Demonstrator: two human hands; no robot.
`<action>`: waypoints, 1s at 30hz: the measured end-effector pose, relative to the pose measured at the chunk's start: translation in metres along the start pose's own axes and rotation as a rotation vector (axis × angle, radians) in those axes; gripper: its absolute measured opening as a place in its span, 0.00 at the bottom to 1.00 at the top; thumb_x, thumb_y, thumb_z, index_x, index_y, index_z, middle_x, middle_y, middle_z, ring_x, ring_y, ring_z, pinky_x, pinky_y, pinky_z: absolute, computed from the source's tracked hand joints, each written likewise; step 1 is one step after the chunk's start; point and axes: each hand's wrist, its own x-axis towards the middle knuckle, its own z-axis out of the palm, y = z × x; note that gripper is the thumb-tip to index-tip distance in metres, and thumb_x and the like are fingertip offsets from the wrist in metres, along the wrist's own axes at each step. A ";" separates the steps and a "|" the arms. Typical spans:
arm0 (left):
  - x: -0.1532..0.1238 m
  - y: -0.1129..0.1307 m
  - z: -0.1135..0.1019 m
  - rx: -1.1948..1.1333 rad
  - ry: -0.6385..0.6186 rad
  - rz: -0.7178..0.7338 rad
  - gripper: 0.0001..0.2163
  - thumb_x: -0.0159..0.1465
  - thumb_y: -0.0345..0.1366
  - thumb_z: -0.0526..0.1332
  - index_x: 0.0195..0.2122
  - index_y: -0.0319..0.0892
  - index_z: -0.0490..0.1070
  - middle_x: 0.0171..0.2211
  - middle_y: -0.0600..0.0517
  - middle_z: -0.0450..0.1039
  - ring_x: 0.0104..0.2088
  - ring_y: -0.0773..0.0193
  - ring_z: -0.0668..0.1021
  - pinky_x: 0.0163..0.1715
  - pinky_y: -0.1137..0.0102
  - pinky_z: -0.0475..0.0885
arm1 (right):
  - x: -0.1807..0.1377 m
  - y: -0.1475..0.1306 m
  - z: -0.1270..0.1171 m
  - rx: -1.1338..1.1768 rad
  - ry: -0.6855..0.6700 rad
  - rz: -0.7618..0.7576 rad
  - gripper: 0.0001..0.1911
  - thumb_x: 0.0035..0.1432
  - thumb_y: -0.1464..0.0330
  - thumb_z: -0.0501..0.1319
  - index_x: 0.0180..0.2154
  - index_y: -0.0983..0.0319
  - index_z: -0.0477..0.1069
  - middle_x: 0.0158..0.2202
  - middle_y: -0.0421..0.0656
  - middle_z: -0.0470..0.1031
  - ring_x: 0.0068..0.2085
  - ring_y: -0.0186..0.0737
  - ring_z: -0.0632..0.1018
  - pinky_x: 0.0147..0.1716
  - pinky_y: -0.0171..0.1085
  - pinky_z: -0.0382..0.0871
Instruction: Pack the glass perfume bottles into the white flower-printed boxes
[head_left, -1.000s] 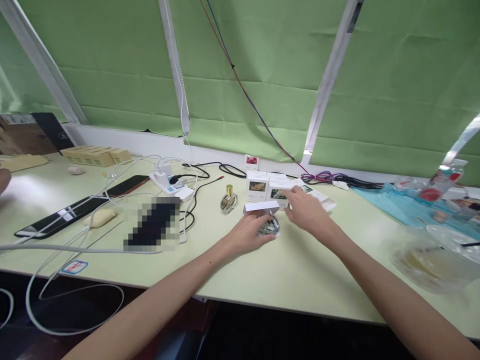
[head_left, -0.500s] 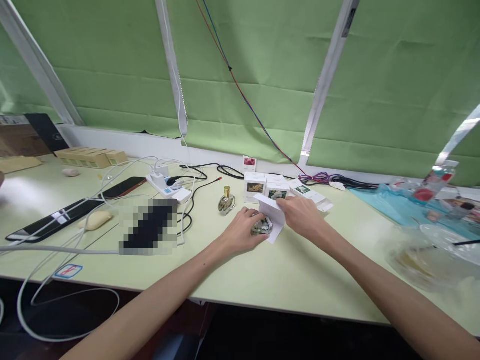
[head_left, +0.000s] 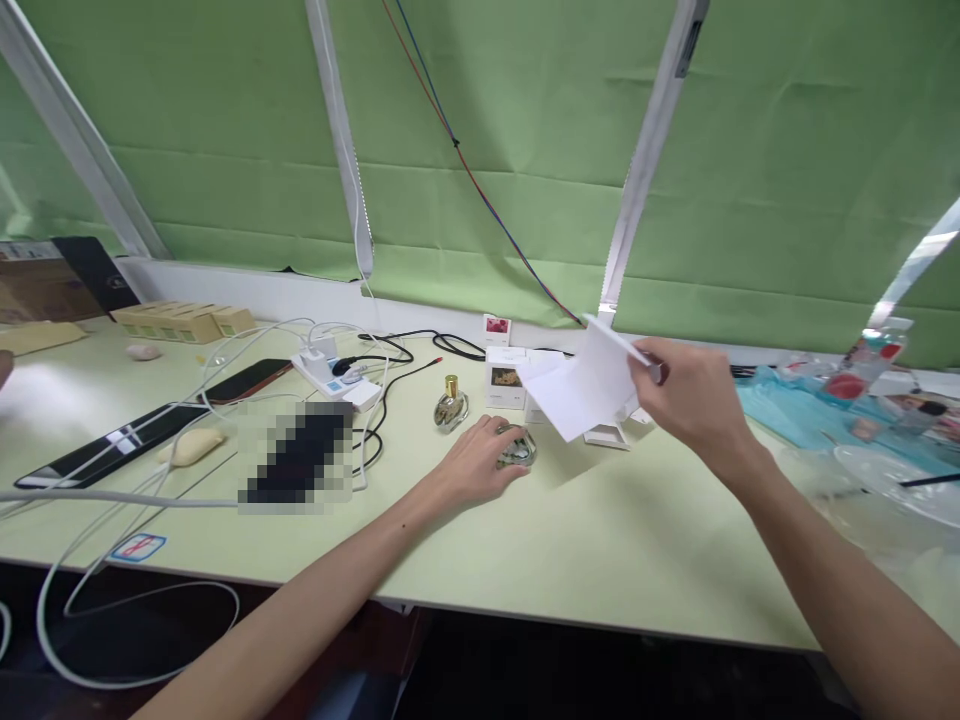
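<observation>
My left hand rests on the table, its fingers curled round a clear glass bottle, most likely a perfume bottle, lying low against the tabletop. Raised to the right of it, my right hand pinches a white folded piece of card by its right edge. A second glass perfume bottle with a gold cap stands upright just beyond my left hand. Behind the card, small white boxes with flower pictures are partly covered by it. An opened white carton piece lies under the card.
White cables and a power strip spread over the left side, near a blurred-out dark patch. A yellowish computer mouse lies there. Rightward are a blue plastic bag and a clear plastic container. Another person's hand shows at the left edge.
My right hand has lifted the white card up and to the right, off the glass bottle. The bottle stays in my left hand, which has hardly moved.
</observation>
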 end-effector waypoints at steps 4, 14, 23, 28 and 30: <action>0.005 -0.006 -0.009 0.081 0.001 -0.013 0.19 0.62 0.42 0.65 0.55 0.48 0.73 0.52 0.41 0.72 0.54 0.42 0.73 0.50 0.51 0.72 | 0.009 0.023 -0.003 -0.084 0.250 0.117 0.16 0.64 0.68 0.50 0.44 0.64 0.75 0.34 0.52 0.78 0.34 0.48 0.76 0.32 0.39 0.63; 0.050 0.024 -0.048 0.660 -0.364 -0.016 0.10 0.55 0.20 0.65 0.37 0.35 0.80 0.40 0.35 0.79 0.47 0.45 0.77 0.46 0.58 0.68 | -0.020 0.039 0.096 -0.308 -0.586 -0.071 0.18 0.68 0.73 0.48 0.53 0.64 0.70 0.51 0.55 0.75 0.40 0.46 0.80 0.33 0.37 0.65; 0.083 0.027 -0.025 0.675 -0.380 -0.063 0.11 0.59 0.23 0.65 0.42 0.38 0.82 0.44 0.36 0.81 0.53 0.46 0.76 0.57 0.51 0.58 | -0.014 0.036 0.089 -0.129 -0.691 -0.023 0.22 0.65 0.54 0.59 0.54 0.60 0.72 0.53 0.53 0.77 0.51 0.55 0.78 0.39 0.41 0.68; 0.085 0.023 -0.014 0.688 -0.355 -0.094 0.12 0.57 0.23 0.66 0.41 0.39 0.83 0.43 0.37 0.82 0.53 0.44 0.76 0.60 0.49 0.55 | -0.008 0.001 0.086 -0.107 -0.367 0.069 0.23 0.71 0.58 0.51 0.62 0.60 0.65 0.57 0.54 0.75 0.48 0.53 0.80 0.40 0.42 0.69; 0.083 0.022 -0.014 0.682 -0.334 -0.096 0.11 0.57 0.22 0.66 0.39 0.38 0.83 0.42 0.37 0.82 0.53 0.45 0.75 0.61 0.50 0.54 | -0.009 -0.015 0.087 -0.061 -0.345 0.076 0.21 0.71 0.60 0.50 0.61 0.60 0.65 0.56 0.54 0.75 0.47 0.52 0.80 0.40 0.41 0.69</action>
